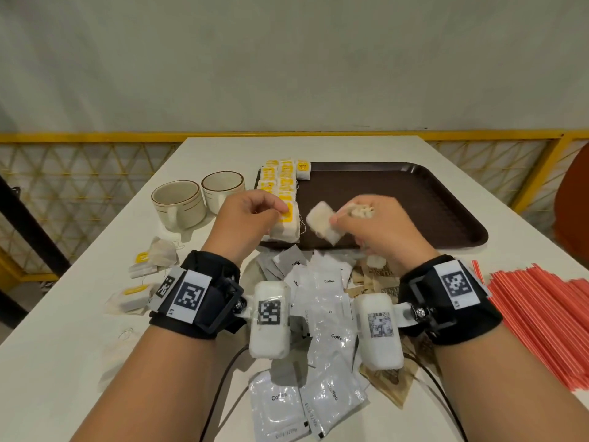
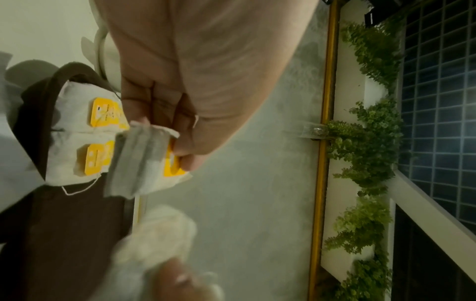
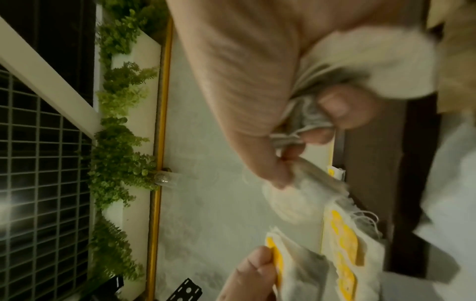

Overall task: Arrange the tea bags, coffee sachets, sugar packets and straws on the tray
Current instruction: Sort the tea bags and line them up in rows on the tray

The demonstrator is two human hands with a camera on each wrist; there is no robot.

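Nearest the body, a loose heap of white coffee sachets (image 1: pixel 322 317) covers the white table (image 1: pixel 414 148) between the two forearms, with brown sugar packets (image 1: pixel 376 282) mixed in on the right side of the heap. To the far right a bundle of red straws (image 1: pixel 541 317) lies on the table. On the left, a few loose tea bags (image 1: pixel 149 260) with yellow tags sit beside the left wrist.

Beyond the heap, the left hand (image 1: pixel 245 218) pinches a tea bag (image 2: pixel 139 158) by its yellow tag between thumb and fingers, at the near left corner of the brown tray (image 1: pixel 414 199). The right hand (image 1: pixel 376 224) grips a bunch of tea bags (image 1: pixel 325 221) in curled fingers above the tray; how many is unclear in the blur. A row of tea bags (image 1: pixel 283 183) lines the tray's left edge.

Left of the tray stand two cream cups (image 1: pixel 197 199). Behind the table runs a yellow railing (image 1: pixel 95 137) with lattice, then a pale wall (image 1: pixel 287 59).
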